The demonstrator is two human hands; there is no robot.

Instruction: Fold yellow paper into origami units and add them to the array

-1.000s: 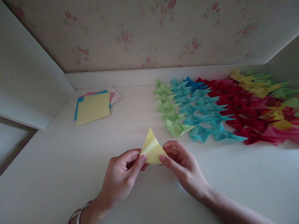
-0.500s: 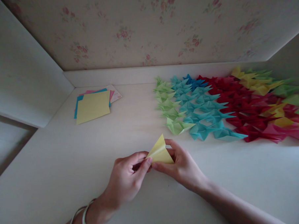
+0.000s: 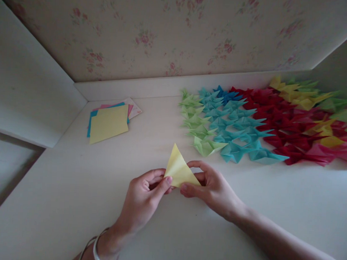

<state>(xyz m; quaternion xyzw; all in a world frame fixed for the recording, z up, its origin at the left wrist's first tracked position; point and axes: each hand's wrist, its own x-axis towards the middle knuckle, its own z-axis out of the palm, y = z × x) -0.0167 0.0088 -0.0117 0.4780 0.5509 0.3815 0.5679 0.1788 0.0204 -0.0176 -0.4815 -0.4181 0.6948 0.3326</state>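
A yellow sheet of origami paper (image 3: 179, 170), folded into a triangle, is held between both hands above the white desk. My left hand (image 3: 145, 197) pinches its lower left corner, the thumb lying on the front face and the other fingers behind. At the lower right edge, my right hand (image 3: 212, 189) grips the paper with the thumb in front and the fingers curled at the back. One point of the triangle faces away from me. The fingertips behind the paper are partly hidden.
Square paper sheets (image 3: 109, 124) lie stacked at the left, yellow on top. Rows of folded paper cranes fill the back right: light green (image 3: 207, 146), turquoise (image 3: 232, 151), red (image 3: 277, 119) and yellow ones. A flowered wall (image 3: 154, 33) rises behind the white desk (image 3: 58, 201).
The paper has turned and flattened from a creased, angled shape into a smooth triangle facing me, its tip now further left and away. Both hands still hold it; the left has shifted slightly left.
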